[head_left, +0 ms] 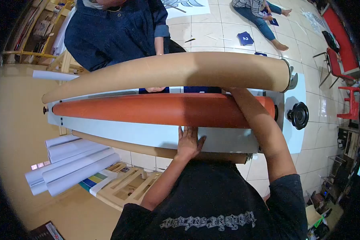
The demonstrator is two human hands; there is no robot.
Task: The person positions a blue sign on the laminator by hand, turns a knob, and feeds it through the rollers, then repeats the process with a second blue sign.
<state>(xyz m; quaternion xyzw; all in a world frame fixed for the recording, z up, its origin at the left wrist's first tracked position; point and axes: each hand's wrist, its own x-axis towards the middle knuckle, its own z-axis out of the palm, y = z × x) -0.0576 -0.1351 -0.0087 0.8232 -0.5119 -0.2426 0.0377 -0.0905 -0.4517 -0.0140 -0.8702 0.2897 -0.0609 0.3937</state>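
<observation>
My left hand (190,143) lies flat on the light sheet or bed (152,135) in front of the orange-red roller (164,110). Its fingers are stretched out, with the tips at the roller's lower edge. My right arm crosses over the roller, and my right hand (228,90) is mostly hidden beneath the long brown cardboard tube (168,72). Close by it is a dark blue panel (202,89) with a bit of white marking. Another person's hand (154,89) rests on a second dark blue panel (142,91) on the far side.
A black hand knob (298,115) sits at the roller's right end. A lower brown tube (160,152) runs along the near edge. White paper rolls (76,160) stick out at left. Across stands a person in blue (116,36); another person (260,20) sits on the floor near blue number cards (245,38).
</observation>
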